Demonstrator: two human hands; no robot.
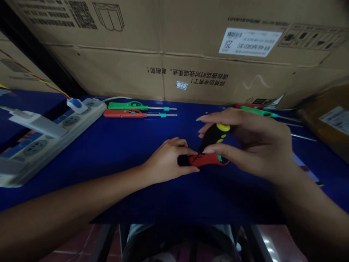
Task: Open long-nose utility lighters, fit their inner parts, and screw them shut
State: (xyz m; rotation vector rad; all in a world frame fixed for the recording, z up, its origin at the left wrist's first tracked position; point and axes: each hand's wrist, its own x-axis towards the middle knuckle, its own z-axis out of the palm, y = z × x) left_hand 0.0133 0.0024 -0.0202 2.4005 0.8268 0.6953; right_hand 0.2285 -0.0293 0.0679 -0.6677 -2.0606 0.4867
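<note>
A red object with black ends and a teal band [209,159] lies on the blue tabletop; its exact kind I cannot make out. Its left end is pinched between the thumb and fingers of my left hand [171,158]. Above it, my right hand [251,142] grips a short screwdriver [211,138] with a black and yellow handle. The screwdriver tilts down to the left, and its tip meets or hovers just over the red surface near my left fingertips. Whether the tip sits in a screw or slot is too small to tell.
Behind stands a large cardboard box [122,72]. At the back left lie a green lighter [125,105] and a red lighter [124,113] with long metal stems. More long-stemmed lighters [256,111] lie at right. A power strip [81,120] with plugs occupies the left side.
</note>
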